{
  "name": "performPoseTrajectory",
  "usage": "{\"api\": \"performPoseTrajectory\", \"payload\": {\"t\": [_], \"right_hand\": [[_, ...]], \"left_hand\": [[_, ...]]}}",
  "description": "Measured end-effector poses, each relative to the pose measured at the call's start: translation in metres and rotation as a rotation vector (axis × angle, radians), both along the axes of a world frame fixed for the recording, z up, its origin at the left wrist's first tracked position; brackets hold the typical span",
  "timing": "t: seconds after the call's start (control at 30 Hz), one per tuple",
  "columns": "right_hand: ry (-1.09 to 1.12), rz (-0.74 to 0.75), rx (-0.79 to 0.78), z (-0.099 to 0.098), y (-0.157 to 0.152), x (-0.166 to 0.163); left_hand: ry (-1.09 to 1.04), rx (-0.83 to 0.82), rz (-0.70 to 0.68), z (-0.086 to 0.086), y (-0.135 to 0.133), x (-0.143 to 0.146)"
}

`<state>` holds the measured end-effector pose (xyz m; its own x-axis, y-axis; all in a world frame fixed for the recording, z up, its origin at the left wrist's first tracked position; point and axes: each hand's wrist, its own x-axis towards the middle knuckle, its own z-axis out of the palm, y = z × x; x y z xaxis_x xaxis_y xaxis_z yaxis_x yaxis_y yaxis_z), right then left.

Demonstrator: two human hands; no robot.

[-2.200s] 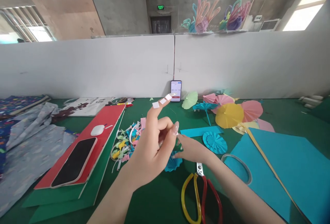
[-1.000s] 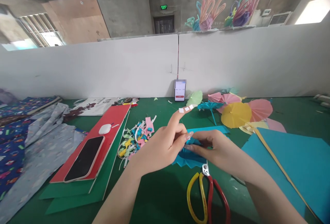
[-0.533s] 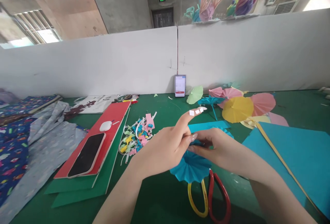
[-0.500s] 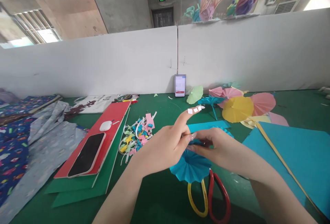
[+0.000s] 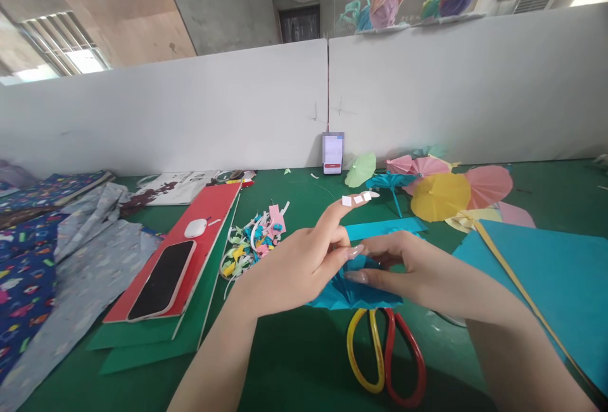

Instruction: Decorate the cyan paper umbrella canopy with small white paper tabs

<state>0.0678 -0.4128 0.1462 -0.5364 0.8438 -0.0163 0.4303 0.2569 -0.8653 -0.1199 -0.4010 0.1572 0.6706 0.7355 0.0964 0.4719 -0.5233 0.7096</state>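
Note:
Between my two hands is a blue pleated paper umbrella [image 5: 349, 295], its scalloped edge fanned toward me. My left hand [image 5: 308, 260] pinches it with thumb and fingers, while the index finger points away and carries several small white squares [image 5: 357, 199]. From the other side my right hand [image 5: 403, 263] grips the paper, thumb on the near face. The fingertips of both hands almost meet, and the umbrella's centre is partly hidden by them. Just below lies a pair of scissors with one yellow and one red handle [image 5: 406, 358]; the blades are hidden.
Blue paper sheets [image 5: 546, 273] with a yellow strip lie at right. Finished paper umbrellas [image 5: 439, 197] sit behind. Paper scraps [image 5: 254, 241] are left of my hands, near a red board [image 5: 204, 209] bearing a phone [image 5: 162, 279]. Another phone [image 5: 333, 154] leans on the white partition.
The blue paper umbrella has tilted, so its pleated edge now looks flatter and wider and more of the scissor handles shows. Both hands keep their hold, with the right thumb slightly shifted.

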Motion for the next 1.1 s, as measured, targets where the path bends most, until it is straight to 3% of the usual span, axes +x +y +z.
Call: {"api": "performPoseTrajectory", "payload": {"t": [0.4, 1.1], "right_hand": [[0.026, 0.009, -0.045, -0.0017, -0.0007, 0.0039], [0.063, 0.07, -0.093, 0.0031, -0.0012, 0.0026]], "left_hand": [[-0.079, -0.005, -0.063, 0.0006, -0.0001, -0.0016], [0.022, -0.006, -0.031, 0.0024, -0.0026, -0.0005]]}}
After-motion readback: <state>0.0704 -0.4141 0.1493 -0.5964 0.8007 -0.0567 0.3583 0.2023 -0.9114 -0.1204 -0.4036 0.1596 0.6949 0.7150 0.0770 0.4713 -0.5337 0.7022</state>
